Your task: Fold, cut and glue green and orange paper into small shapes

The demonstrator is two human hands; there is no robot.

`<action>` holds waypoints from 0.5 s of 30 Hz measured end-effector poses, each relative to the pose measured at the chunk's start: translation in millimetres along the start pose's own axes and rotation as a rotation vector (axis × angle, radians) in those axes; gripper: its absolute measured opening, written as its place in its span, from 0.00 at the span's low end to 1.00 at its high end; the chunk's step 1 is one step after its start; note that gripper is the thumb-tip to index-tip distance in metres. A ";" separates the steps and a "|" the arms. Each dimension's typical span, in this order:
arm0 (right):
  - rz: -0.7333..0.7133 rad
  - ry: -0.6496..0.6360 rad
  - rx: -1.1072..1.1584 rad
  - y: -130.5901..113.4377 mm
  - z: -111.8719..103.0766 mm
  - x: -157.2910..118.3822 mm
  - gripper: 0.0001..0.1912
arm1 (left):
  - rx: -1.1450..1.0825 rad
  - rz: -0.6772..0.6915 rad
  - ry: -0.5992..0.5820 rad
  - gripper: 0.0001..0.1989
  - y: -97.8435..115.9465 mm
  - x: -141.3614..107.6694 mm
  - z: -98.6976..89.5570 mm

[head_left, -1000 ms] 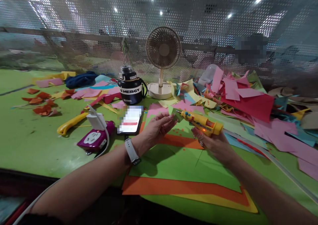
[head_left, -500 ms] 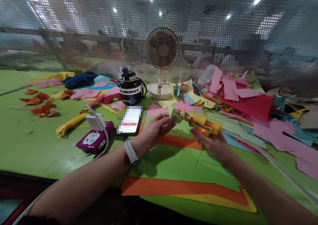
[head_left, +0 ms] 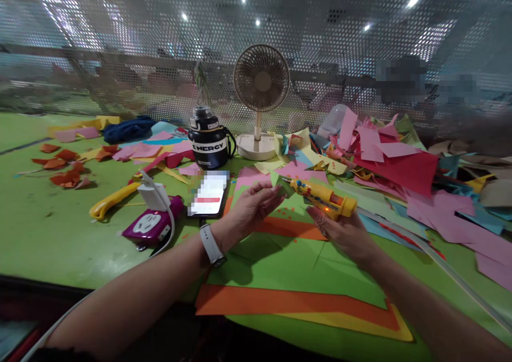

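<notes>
Between the fingertips of my left hand (head_left: 256, 208) is a small green paper piece (head_left: 285, 187), pinched at its left side. My right hand (head_left: 340, 231) grips a yellow glue gun (head_left: 324, 196) with a small orange light glowing on it. The gun's dark nozzle points left and meets or nearly meets the green piece; I cannot tell if they touch. Under both hands lie sheets of green paper (head_left: 288, 268) and orange paper (head_left: 260, 299), with small orange dots scattered near the far end.
A phone (head_left: 210, 194), a purple power strip (head_left: 150, 228) with a white charger and a yellow-handled tool (head_left: 114, 199) lie left. A black bottle (head_left: 210, 143) and a fan (head_left: 262, 79) stand behind. Coloured paper scraps (head_left: 396, 170) heap up on the right.
</notes>
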State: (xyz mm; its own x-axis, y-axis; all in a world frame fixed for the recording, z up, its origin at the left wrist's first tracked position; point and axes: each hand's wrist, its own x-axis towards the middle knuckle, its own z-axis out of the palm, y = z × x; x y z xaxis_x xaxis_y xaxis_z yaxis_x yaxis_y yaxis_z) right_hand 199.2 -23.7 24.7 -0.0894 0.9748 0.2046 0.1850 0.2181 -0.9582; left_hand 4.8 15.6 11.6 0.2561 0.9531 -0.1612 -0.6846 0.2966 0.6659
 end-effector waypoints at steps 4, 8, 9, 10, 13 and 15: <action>0.012 0.006 -0.002 -1.7 0.2 -1.3 0.21 | 0.004 0.006 0.003 0.06 0.0 -0.5 0.4; -0.001 0.005 0.010 -1.2 -0.1 -1.1 0.21 | 0.006 0.005 -0.004 0.06 -0.1 -0.6 0.6; 0.001 0.005 0.006 -0.7 -0.3 -0.8 0.21 | 0.006 0.005 -0.009 0.07 -0.2 -0.6 0.6; 0.003 0.001 0.000 -0.2 -0.5 -0.6 0.22 | 0.006 0.006 -0.013 0.07 -0.2 -0.7 0.6; -0.001 -0.008 -0.023 1.9 -1.6 -0.2 0.23 | 0.010 0.013 -0.019 0.07 -0.2 -1.0 0.8; -0.010 -0.010 -0.034 2.9 -2.1 -0.6 0.23 | 0.015 0.016 -0.022 0.06 0.0 -1.3 1.0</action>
State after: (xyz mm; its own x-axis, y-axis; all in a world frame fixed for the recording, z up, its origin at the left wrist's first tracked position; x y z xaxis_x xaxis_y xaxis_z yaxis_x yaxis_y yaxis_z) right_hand 201.8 -23.6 22.3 -0.1010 0.9721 0.2116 0.2167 0.2291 -0.9490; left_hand 5.2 14.3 12.5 0.2604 0.9561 -0.1342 -0.6786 0.2801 0.6790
